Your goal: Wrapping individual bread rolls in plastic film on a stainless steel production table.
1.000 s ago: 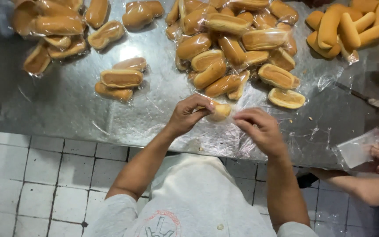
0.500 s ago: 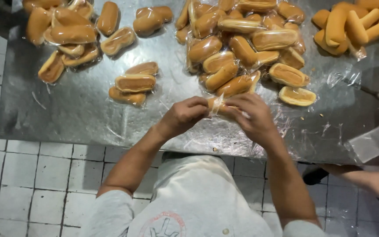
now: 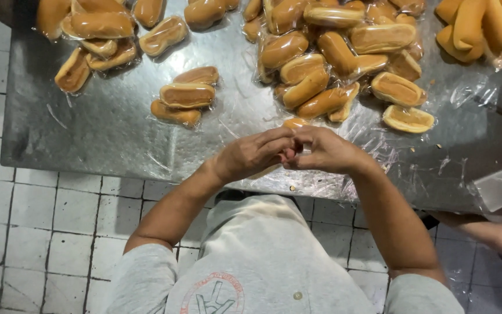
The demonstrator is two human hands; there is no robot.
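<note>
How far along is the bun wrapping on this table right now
Done: clear-wrapped buns lie in a small group and a big heap on the metal table. In hand: the left hand and right hand meet around one bun. Left: two buns nearby and a far-corner pile; their wrapping is unclear.

We see one golden-brown, oblong bread roll [image 3: 293,123] caught between our two hands, and only its rounded far end shows above the fingers. The rest of it is hidden behind our knuckles, so we cannot tell how it is tilted or whether it is split. Its crust is smooth and glossy, a shade of orange-brown. It sits just over the near part of the shiny steel table [image 3: 106,134], close to the edge facing us. Thin clear plastic film [image 3: 373,145] lies crinkled around it; we cannot tell if the film wraps the roll.
</note>
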